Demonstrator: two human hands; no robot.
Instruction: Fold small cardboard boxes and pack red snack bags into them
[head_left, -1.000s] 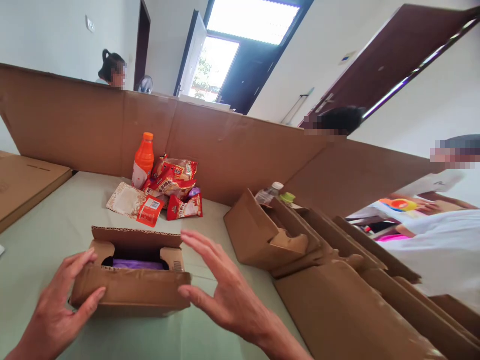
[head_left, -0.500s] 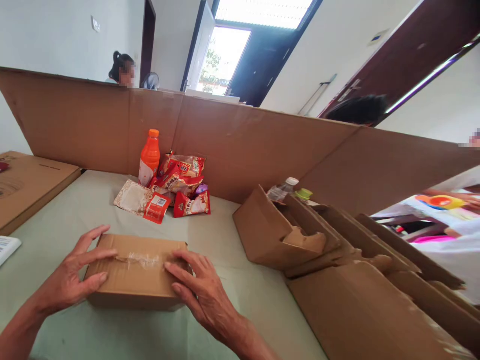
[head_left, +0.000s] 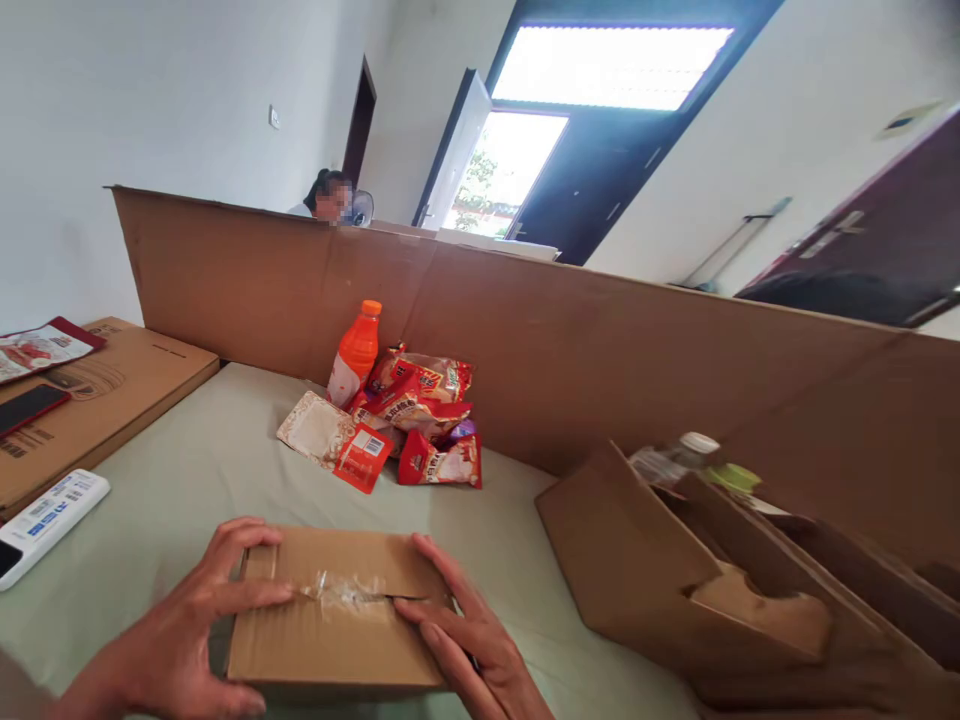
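A small cardboard box [head_left: 337, 640] lies on the pale green cloth near the bottom of the view. Clear tape crosses the middle seam of its top, and the seam gapes slightly at its right end. My left hand [head_left: 187, 630] holds the box's left end, with fingers spread, the index finger on the top and the thumb low at the front. At the right end is my right hand [head_left: 472, 640], its fingers bent over the edge and touching the top beside the seam. The right thumb is partly cut off from clear view.
Red snack packets [head_left: 420, 410] and an orange bottle [head_left: 358, 350] stand behind the box, before a tall cardboard partition [head_left: 562, 350]. Open cardboard bins [head_left: 622, 560] are on the right. Left lie a white device [head_left: 56, 520], a flat carton [head_left: 150, 365] and a phone [head_left: 30, 408].
The view has turned left, so everything appears farther right and lower. Both hands remain on the box; the right fingers have shifted along its right end, and the seam there now gapes.
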